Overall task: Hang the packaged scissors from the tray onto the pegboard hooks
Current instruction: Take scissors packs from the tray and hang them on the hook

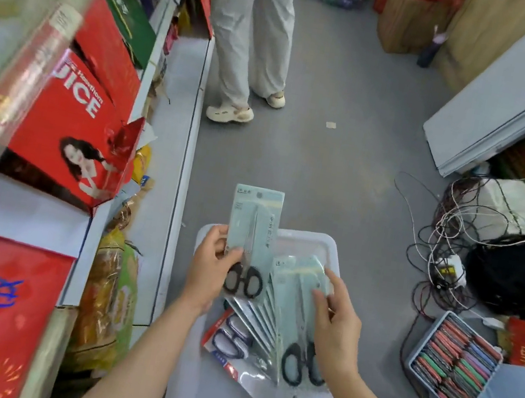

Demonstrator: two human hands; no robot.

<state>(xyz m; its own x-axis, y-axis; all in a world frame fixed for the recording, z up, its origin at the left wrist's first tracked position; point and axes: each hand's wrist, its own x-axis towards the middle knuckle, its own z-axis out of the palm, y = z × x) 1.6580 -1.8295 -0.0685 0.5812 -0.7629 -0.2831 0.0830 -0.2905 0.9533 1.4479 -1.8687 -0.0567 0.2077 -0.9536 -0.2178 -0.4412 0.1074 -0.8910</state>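
Open floor [337, 114] beyond tray [323, 243]. Left hand [210, 273] pinches one pack [254, 228] above it; right hand [333, 328] grips fanned stack [290, 294].

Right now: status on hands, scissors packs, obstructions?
Left hand holds one scissors pack upright above the tray. Right hand on the fanned stack in the tray. No pegboard in view; nothing in the way.

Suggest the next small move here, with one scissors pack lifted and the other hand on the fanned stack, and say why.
Probably let the right hand release the fanned stack in the tray, then carry the single pack in the left hand toward the hooks. That pack is already raised clear of the others. No pegboard shows in this view, so the head likely must turn first.
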